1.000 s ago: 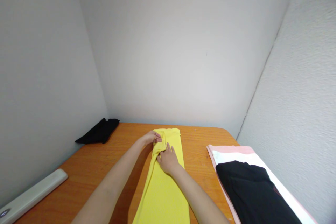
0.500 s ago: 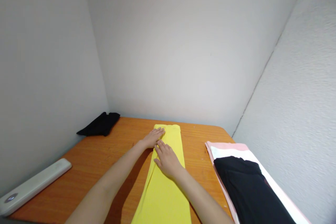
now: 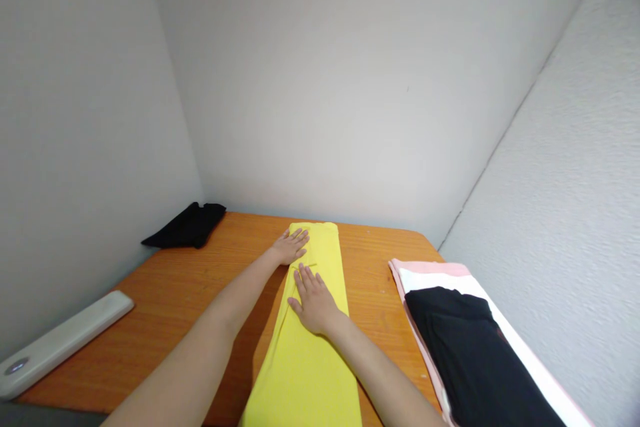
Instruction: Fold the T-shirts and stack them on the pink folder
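A long folded piece of yellow cloth point(image 3: 327, 347) runs from the near edge of view to the far side of the wooden table. On its far left edge rests my left hand point(image 3: 291, 247), fingers spread and lying flat. My right hand point(image 3: 314, 300) presses palm-down on the cloth's middle, a little nearer to me, its fingers also apart. Small creases show in the cloth between the two hands. Neither hand grips anything.
Folded black clothing point(image 3: 475, 347) lies on pink and white cloth point(image 3: 430, 269) at the right. Another black cloth point(image 3: 187, 227) sits at the far left corner of the wooden table point(image 3: 200, 293). A long white device point(image 3: 65, 340) lies at the left. Walls stand close behind and beside the table.
My hands have moved slightly apart and their fingers are spread wider on the yellow cloth. The camera view has tilted a little, so the table appears higher.
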Demonstrator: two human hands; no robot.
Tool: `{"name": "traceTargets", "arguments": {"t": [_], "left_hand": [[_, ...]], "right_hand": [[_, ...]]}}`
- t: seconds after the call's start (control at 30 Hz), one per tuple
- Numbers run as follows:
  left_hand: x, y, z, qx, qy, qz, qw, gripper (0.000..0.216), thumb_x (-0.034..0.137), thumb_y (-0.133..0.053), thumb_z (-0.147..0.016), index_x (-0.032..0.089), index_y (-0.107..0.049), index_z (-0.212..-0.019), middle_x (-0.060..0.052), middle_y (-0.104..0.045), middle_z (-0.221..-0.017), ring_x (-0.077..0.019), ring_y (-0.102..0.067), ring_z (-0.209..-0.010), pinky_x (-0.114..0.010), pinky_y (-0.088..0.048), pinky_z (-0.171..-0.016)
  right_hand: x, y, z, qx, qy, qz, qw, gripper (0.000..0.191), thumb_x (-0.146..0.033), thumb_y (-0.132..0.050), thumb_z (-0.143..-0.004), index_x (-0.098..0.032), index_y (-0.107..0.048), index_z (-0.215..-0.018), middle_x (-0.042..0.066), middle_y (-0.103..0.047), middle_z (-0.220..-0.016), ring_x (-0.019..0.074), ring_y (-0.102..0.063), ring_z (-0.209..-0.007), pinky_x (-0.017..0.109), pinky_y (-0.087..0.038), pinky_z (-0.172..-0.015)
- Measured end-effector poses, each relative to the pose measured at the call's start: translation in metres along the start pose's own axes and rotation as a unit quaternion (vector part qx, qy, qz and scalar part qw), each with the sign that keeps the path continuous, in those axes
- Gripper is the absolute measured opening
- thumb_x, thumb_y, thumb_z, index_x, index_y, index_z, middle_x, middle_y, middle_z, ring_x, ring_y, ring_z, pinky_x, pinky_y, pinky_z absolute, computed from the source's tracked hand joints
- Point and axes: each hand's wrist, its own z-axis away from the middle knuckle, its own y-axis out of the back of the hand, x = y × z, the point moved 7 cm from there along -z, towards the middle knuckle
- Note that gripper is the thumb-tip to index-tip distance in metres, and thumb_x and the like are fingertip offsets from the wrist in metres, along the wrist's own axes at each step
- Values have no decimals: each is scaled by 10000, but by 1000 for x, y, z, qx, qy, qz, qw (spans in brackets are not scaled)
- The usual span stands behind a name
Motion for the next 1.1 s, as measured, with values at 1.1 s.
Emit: {"name": "traceTargets", "arguments": {"t": [1.1], "left_hand": [[82,45,125,128,-13,42,991,417,268,-484,-931,153,-511,-1332,-142,-428,-1484,-279,-341,-1386,-477,-194,-1170]], "right_hand": [[-11,27,114,5,66,-32,997,716,-571,-347,-985,-124,-222,-1531,123,-148,-1588,243,-46,-1471,460,-103,-1197]]}}
